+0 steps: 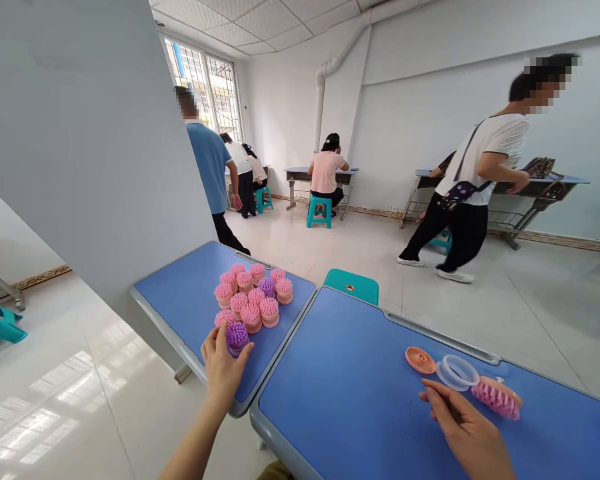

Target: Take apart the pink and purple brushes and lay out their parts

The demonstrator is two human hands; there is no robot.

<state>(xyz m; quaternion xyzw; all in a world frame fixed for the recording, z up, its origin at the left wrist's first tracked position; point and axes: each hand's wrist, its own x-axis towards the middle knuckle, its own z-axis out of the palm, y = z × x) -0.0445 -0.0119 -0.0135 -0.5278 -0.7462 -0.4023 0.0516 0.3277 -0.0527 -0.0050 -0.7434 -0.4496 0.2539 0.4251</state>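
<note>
the left hand (223,368) pinches a round purple bristled brush (237,335) beside a cluster of round pink bristled brushes (251,316) on the left blue tabletop (180,287). the right hand (470,430), fingertips drawn close, is near a shallow orange disc (415,363), a clear plastic ring (456,386) and a pink-bristled oval piece (497,399); whether it grips anything, i cannot tell.

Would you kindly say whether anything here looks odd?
The pink-bristled, orange-backed brush by the right hand looks tipped, unlike the clustered round pink and purple brushes, which stand bristles-up. Small dark specks dot the blue tabletop.
</note>
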